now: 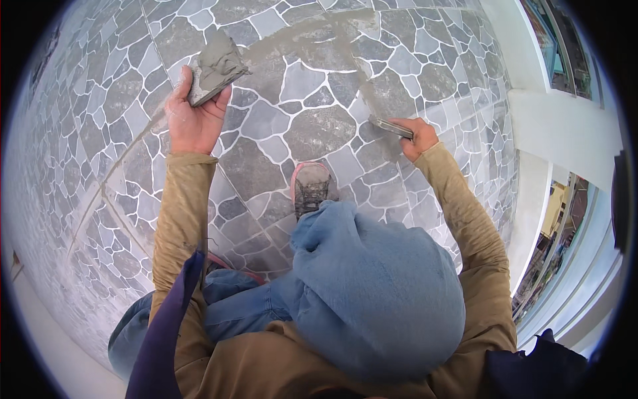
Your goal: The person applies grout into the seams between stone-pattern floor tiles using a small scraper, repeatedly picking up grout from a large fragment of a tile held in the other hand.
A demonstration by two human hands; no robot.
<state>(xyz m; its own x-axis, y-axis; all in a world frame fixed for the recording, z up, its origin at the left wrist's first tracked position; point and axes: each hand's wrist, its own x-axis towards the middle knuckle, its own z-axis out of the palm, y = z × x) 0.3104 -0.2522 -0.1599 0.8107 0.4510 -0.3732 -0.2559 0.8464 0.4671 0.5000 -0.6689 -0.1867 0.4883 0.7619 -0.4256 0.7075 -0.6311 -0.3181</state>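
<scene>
You have two hands in view, one left hand (193, 120) and one right hand (419, 138), and two tan sleeves (183, 219). Count one lump of grey paste (219, 56), one flat slab (205, 92) and one narrow flat tool (392, 127). You show two shoes (311, 183), one mostly hidden, two denim trouser legs (385, 279) and two dark blue cloth pieces (159, 346). The floor (319, 133) carries more stone shapes than you could reliably count.

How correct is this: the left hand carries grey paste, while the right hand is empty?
The right hand is not empty: in the head view, it holds a flat tool. The left hand does carry the grey paste.
</scene>
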